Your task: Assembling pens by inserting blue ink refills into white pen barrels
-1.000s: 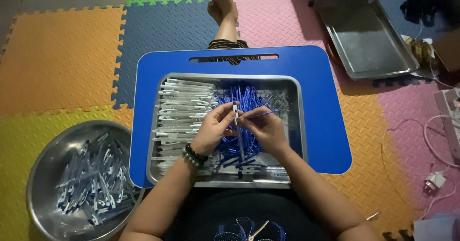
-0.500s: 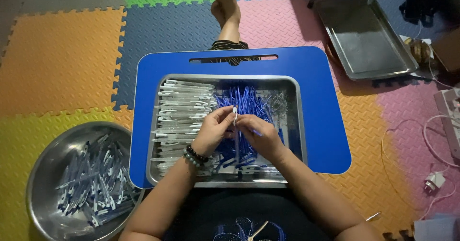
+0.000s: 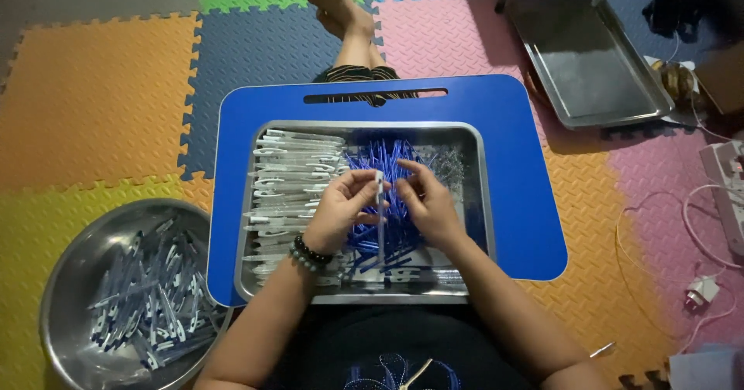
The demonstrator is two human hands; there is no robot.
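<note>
My left hand (image 3: 339, 210) and my right hand (image 3: 431, 202) meet over a steel tray (image 3: 480, 204) on a blue lap table (image 3: 511, 111). Between them they hold one white pen barrel (image 3: 380, 204) upright, the left hand gripping its top end and the right hand's fingers pinching beside it. A stack of white pen barrels (image 3: 291, 181) fills the tray's left half. A heap of blue pen parts (image 3: 387, 239) lies in the middle, under my hands. A beaded bracelet (image 3: 308, 254) is on my left wrist.
A round steel bowl (image 3: 70, 274) with several assembled pens sits on the floor at lower left. A second steel tray (image 3: 589, 56) lies at upper right. Cables and a plug (image 3: 701, 289) trail at right. My bare foot (image 3: 337, 2) stretches past the table over coloured foam mats.
My hands have shifted slightly while working the same white pen barrel; the barrel now stands more upright between them. Nothing else has moved.
</note>
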